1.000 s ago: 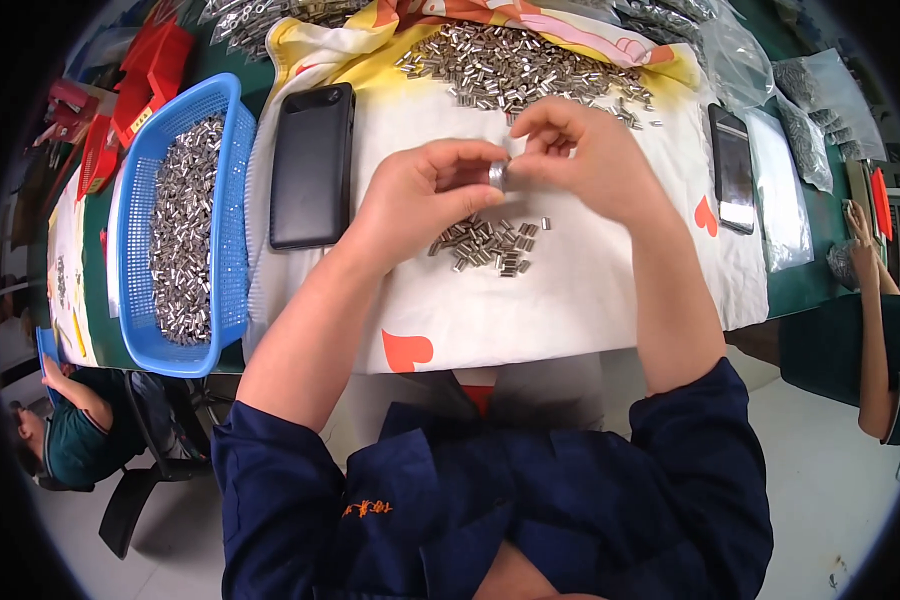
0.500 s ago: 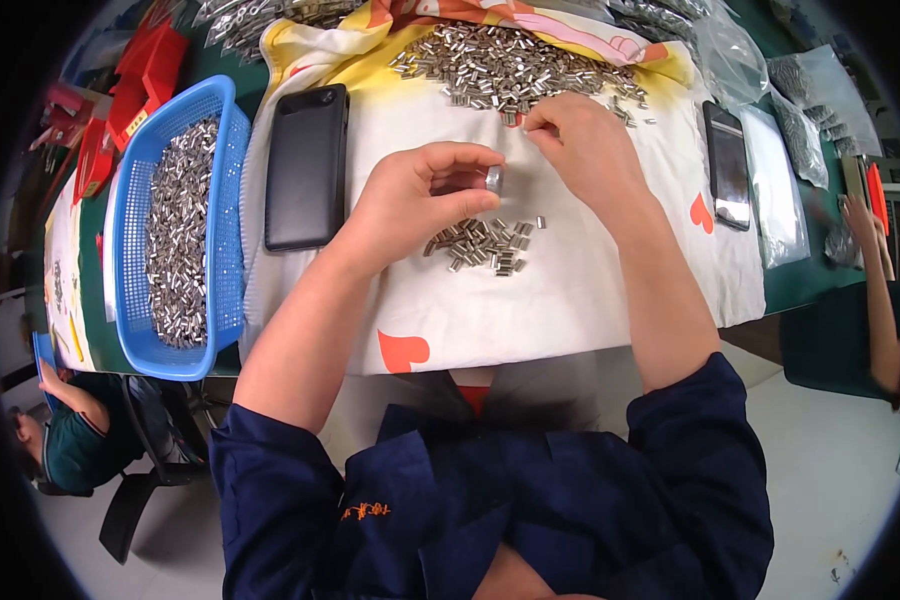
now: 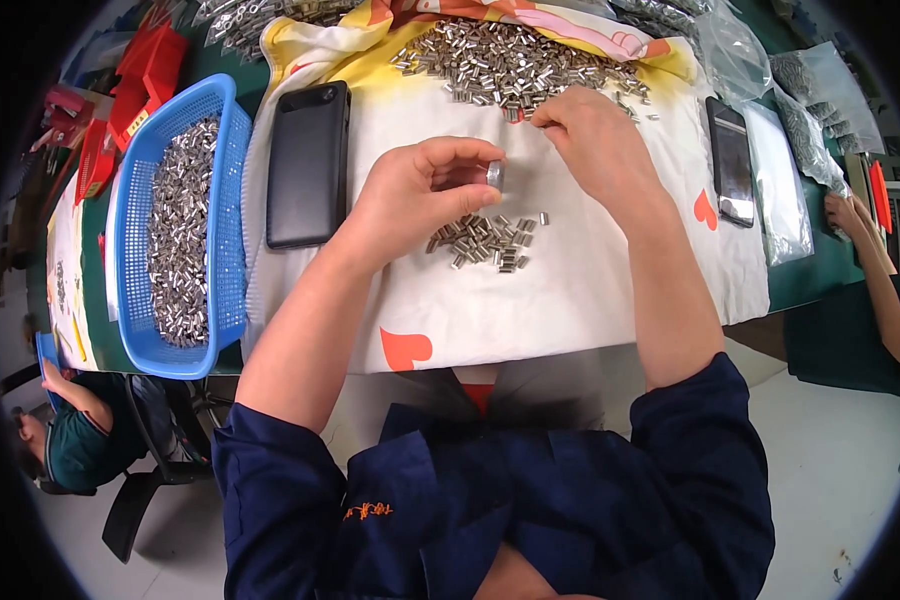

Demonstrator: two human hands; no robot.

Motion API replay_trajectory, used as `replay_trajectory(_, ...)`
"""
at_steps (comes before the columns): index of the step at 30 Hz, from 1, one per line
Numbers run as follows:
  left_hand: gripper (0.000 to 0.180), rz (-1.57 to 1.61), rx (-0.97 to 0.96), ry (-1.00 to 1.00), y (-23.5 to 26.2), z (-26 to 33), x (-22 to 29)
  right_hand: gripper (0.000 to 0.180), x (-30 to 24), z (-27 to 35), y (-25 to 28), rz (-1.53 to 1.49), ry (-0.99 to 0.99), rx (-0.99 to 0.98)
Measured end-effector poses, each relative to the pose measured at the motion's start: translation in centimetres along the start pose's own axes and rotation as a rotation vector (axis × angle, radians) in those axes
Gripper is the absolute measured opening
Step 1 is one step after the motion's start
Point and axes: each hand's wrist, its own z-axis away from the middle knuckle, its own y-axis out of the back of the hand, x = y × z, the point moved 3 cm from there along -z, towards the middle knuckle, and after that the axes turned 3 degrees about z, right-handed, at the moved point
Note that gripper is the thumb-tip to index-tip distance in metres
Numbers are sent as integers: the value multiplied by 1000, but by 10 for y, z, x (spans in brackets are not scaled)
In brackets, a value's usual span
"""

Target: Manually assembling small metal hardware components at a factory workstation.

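Between the thumb and fingers of my left hand [image 3: 420, 185] is a short round silvery metal piece [image 3: 495, 175], seen edge-on. Just below it on the white cloth [image 3: 530, 320] lies a small heap of metal sleeves [image 3: 485, 242], short shiny cylinders. My right hand [image 3: 595, 135] is closed in a pinch at the near edge of a larger pile of the same sleeves [image 3: 510, 65]. Its fingertips hide whatever they may hold.
To the left stand a blue plastic basket [image 3: 228, 200] full of metal sleeves and a black flat case [image 3: 308, 165]. On the right lie a phone [image 3: 732, 165] and clear plastic bags [image 3: 780, 190]. Red bins [image 3: 145, 75] are at far left. Other people sit at both sides.
My right hand has shifted slightly up and right, along the edge of the large pile. My left hand keeps its hold. At far right a person's hand has moved down towards a bag.
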Motion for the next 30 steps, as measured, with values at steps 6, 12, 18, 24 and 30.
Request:
replay_trajectory(6,28,28,1,-19,1,-1,0,10,2,1,-2,-34,-42,-67)
replay_trajectory(12,29,101,22,-25,3,-4,-3,10,-15,0,-3,-21,52,5)
replay_trajectory(18,33,239,91,-62,7,-5,0,11,-30,4,9,-790,-86,-78)
replay_trajectory(24,33,234,83,-60,8,-4,0,10,-34,5,5,-716,-111,-86)
replay_trajectory(30,30,86,151,-9,3,-4,1,10,-41,9,7,-340,104,100)
